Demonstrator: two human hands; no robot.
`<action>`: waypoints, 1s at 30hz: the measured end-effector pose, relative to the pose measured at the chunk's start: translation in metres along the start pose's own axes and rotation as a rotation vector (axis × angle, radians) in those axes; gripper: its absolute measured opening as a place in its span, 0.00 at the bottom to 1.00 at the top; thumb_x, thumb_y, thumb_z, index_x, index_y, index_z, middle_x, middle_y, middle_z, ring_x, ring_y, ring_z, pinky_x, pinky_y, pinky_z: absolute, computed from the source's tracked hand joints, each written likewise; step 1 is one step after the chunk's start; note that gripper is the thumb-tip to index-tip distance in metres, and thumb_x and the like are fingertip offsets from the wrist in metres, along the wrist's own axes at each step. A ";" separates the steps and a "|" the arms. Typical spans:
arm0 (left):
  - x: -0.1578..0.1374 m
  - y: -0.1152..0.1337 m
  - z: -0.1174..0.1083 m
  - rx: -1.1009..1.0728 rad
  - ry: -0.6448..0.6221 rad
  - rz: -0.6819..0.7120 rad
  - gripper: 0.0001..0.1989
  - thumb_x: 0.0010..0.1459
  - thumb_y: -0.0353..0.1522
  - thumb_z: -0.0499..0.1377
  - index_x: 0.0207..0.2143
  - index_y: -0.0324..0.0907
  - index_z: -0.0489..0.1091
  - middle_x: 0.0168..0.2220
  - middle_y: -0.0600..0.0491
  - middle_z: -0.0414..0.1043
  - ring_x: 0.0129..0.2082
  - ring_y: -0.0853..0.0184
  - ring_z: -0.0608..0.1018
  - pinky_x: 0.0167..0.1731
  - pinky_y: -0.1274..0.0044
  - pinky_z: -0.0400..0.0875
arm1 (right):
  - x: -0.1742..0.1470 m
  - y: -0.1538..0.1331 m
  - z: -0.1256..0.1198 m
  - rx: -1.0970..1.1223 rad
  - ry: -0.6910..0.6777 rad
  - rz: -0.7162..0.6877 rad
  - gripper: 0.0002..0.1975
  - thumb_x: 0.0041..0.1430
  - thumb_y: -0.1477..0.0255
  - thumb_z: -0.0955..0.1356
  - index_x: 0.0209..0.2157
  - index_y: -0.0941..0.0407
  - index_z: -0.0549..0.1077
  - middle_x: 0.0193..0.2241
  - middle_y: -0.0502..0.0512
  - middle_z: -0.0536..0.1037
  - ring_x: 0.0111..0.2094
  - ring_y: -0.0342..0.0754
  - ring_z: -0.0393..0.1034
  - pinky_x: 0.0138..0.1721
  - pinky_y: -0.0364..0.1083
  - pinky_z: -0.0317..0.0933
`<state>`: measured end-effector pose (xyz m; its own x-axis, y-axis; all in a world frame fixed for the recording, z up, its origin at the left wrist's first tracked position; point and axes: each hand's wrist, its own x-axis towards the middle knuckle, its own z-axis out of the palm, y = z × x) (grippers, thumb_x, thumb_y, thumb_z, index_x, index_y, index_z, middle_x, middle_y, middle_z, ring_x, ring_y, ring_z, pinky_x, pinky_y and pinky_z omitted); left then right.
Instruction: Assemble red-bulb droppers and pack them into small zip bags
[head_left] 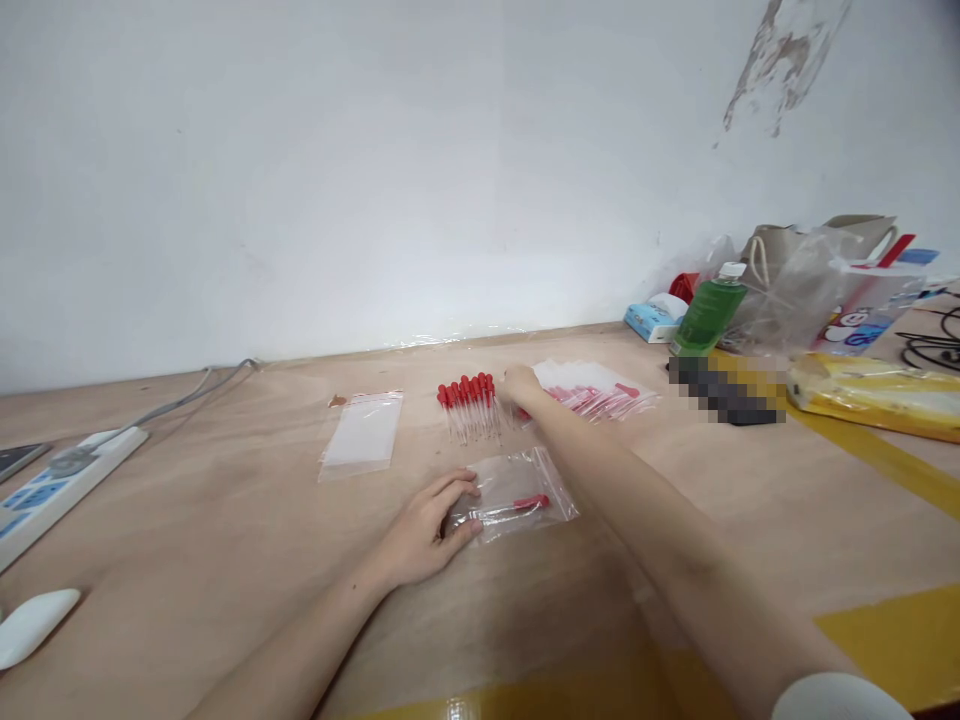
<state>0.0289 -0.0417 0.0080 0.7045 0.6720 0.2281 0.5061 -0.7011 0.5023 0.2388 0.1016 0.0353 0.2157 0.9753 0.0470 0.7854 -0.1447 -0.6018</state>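
My left hand [427, 528] is on the left end of a clear zip bag [499, 475], its curved fingers and thumb gripping the film against the table. Inside that bag lies one dropper with a red bulb [532, 502]. Beyond it, several red-bulbed droppers [466, 392] lie side by side, bulbs away from me. My right hand [519, 386] reaches to the right end of this row, fingers bent and closed; their tips, and anything between them, are hidden. Just right of that hand is a pile of bagged red droppers [600, 398]. Flat zip bags [365, 432] are stacked to the left.
A power strip [112, 460] with a grey cable and a white object [36, 628] sit at the left. Back right stand a tissue pack [651, 322], a green bottle [709, 312] and plastic bags [780, 300]. A yellow package [877, 395] lies far right.
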 end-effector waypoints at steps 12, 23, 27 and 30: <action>0.001 -0.004 0.001 0.072 -0.067 0.010 0.18 0.62 0.36 0.46 0.53 0.46 0.61 0.57 0.51 0.57 0.59 0.61 0.55 0.56 0.63 0.55 | -0.109 0.102 -0.040 0.857 0.127 0.018 0.28 0.45 0.71 0.63 0.49 0.56 0.52 0.17 0.40 0.62 0.16 0.41 0.62 0.15 0.40 0.59; 0.000 -0.005 0.003 0.125 -0.066 0.011 0.20 0.59 0.39 0.50 0.53 0.46 0.62 0.58 0.51 0.55 0.58 0.61 0.58 0.55 0.65 0.57 | -0.125 0.112 -0.026 1.026 0.221 0.025 0.27 0.40 0.66 0.68 0.43 0.53 0.54 0.22 0.40 0.64 0.19 0.39 0.65 0.18 0.40 0.63; 0.000 -0.005 0.003 0.140 -0.057 0.021 0.20 0.59 0.39 0.50 0.54 0.46 0.60 0.58 0.51 0.55 0.58 0.61 0.58 0.55 0.65 0.57 | -0.128 0.110 -0.026 1.089 0.184 0.030 0.28 0.39 0.63 0.70 0.40 0.53 0.54 0.22 0.40 0.66 0.20 0.40 0.66 0.23 0.42 0.65; 0.001 -0.003 0.003 0.163 -0.039 0.030 0.23 0.59 0.39 0.50 0.57 0.46 0.55 0.58 0.51 0.56 0.58 0.61 0.58 0.57 0.63 0.51 | -0.131 0.111 -0.024 1.115 0.068 0.018 0.26 0.41 0.60 0.69 0.38 0.53 0.54 0.23 0.42 0.69 0.22 0.41 0.68 0.26 0.44 0.65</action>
<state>0.0292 -0.0397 0.0045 0.7376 0.6427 0.2070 0.5563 -0.7522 0.3532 0.3116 -0.0463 -0.0190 0.2802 0.9584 0.0545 -0.1703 0.1055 -0.9797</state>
